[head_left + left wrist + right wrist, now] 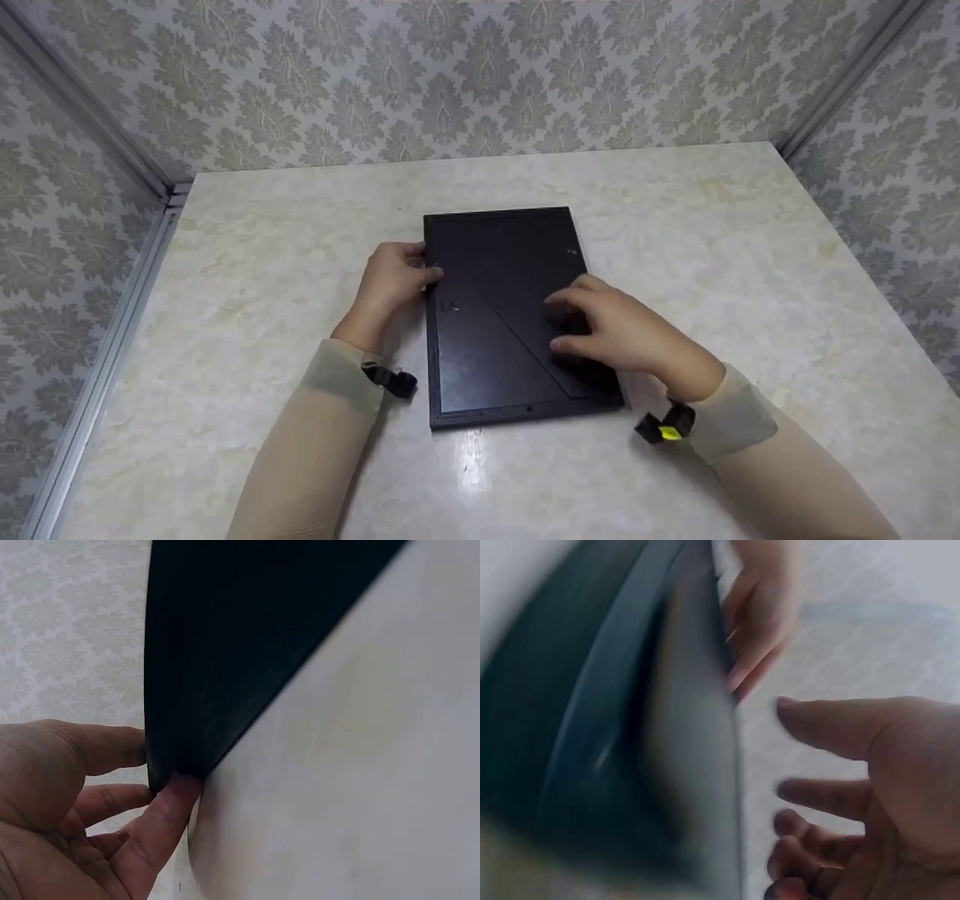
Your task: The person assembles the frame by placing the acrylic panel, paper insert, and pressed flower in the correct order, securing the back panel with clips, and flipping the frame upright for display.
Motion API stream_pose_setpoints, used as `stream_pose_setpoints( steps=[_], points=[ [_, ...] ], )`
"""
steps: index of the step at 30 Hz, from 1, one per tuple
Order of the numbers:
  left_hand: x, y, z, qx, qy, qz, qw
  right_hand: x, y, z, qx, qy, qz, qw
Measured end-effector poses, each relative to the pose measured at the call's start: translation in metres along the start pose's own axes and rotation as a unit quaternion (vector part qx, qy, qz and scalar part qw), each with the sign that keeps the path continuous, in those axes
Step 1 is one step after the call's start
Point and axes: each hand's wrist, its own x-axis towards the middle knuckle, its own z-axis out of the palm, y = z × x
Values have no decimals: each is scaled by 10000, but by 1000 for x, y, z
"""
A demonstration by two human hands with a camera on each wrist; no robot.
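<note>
Left hand (388, 279) pinches black frame (517, 315) at 9 o'clock; right hand (619, 327) at 3 o'clock, fingers apart, gripping nothing.

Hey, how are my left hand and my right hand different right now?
Your left hand pinches the left edge of the black frame, while your right hand holds nothing, its thumb and fingers apart. In the head view, the left hand sits mostly outside the frame; the right hand overlaps its right side. Both are bare.
</note>
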Motion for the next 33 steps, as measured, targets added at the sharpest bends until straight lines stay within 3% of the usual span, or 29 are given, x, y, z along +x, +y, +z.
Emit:
stream_pose_setpoints(
  steps=[5,9,19,26,33],
  points=[
    [0,-3,0,61,-5,0,10000,-17,-18,6,-333,-551,-705,9954],
    [-1,-6,-1,75,27,25,10000,-23,-21,12,-746,-747,-754,9915],
    [0,0,0,86,1,113,9999,-28,-24,18,-1337,-458,-651,9878],
    [0,1,2,81,-8,21,10000,-36,-26,18,-1745,-260,-1024,9790],
    [-1,1,1,-15,-29,-67,10000,-40,-26,23,-1928,-62,-1094,9751]
  ],
)
